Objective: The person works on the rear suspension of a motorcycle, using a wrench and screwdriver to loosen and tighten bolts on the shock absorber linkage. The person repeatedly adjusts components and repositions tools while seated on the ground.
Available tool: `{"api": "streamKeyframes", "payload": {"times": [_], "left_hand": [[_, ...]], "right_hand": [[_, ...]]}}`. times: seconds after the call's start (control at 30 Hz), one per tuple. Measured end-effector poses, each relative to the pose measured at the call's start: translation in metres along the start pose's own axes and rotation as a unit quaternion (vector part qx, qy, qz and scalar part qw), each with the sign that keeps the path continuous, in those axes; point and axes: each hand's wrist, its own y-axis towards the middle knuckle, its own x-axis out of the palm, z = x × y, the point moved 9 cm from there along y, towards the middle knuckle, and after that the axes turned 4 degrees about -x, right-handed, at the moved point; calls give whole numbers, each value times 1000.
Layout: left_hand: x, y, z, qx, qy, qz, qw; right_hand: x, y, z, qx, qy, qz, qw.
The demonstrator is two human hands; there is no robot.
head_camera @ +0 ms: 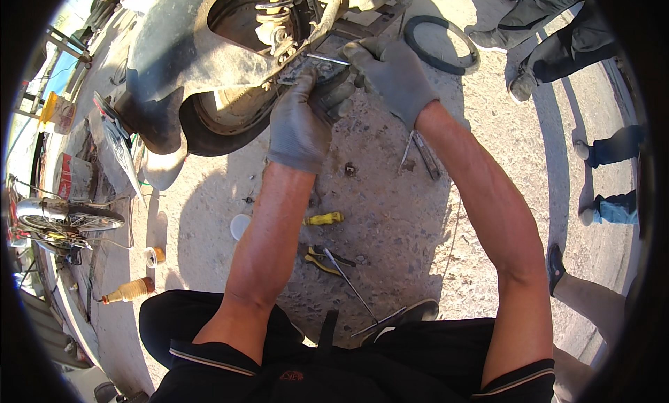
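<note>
Both my hands wear grey work gloves. My left hand (303, 123) is around a dark, greasy metal part (313, 73) at the underside of a motor scooter, thumb on top and fingers curled beneath. My right hand (394, 71) grips a tool with a thin shiny metal shaft (328, 59), its tip pointing left at the part; the glove hides its handle. Beside them are the scooter's worn body panel (193, 47), a coil-spring shock absorber (274, 8) and a wheel with a black tyre (209, 134).
On the concrete lie a yellow-handled screwdriver (324, 218), yellow-and-black pliers (324, 261), a T-handle wrench (350, 285), metal tools (426, 155) and a loose tyre (413, 42). Left are a bottle (130, 289), a small tub (154, 256) and a two-wheeler (73, 215). Bystanders' legs (564, 42) stand right.
</note>
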Motion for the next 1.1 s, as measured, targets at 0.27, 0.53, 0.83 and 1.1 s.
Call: {"api": "streamKeyframes", "payload": {"times": [0.27, 0.53, 0.83, 1.1], "left_hand": [[1, 1, -4, 2, -2, 14, 1000], [-3, 2, -3, 2, -5, 20, 1000], [-3, 3, -5, 0, -4, 27, 1000], [12, 1, -5, -5, -38, 32, 999]], "right_hand": [[8, 5, 33, 94, 99, 5, 991], [13, -10, 28, 67, 123, -16, 990], [-4, -5, 0, -142, -103, -26, 984], [-7, 2, -6, -182, -155, 3, 971]]}}
